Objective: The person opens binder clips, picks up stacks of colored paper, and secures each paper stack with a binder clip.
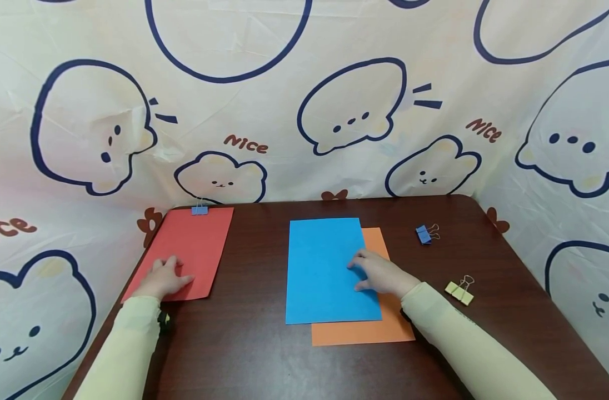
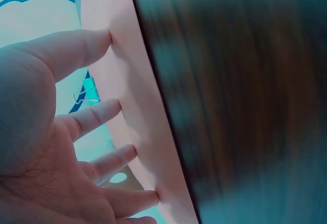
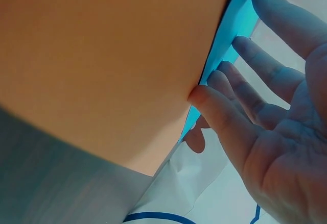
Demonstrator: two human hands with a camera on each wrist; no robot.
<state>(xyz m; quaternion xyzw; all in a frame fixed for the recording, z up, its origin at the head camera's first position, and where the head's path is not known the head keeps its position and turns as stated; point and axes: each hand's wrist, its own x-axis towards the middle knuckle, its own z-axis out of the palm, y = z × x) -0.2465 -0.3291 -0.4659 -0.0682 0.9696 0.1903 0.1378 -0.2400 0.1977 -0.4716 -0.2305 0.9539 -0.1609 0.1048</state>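
Note:
On the left of the table lies a red sheet of paper (image 1: 199, 244) with a blue binder clip (image 1: 199, 210) at its top edge. My left hand (image 1: 161, 279) rests on the lower part of this sheet, fingers spread and fingertips touching it. A blue sheet (image 1: 322, 272) lies askew over an orange sheet (image 1: 359, 334), which shows along the right and bottom. With fingers apart, my right hand (image 1: 382, 273) touches the blue sheet near its right edge. In the right wrist view, one fingertip meets the orange sheet (image 3: 117, 71) and others touch the blue sheet (image 3: 225, 40).
A second blue binder clip (image 1: 424, 234) and a yellow binder clip (image 1: 459, 291) lie on the dark wooden table (image 1: 254, 355), right of the sheets. A white printed cloth (image 1: 279, 111) stands around the table's back and sides.

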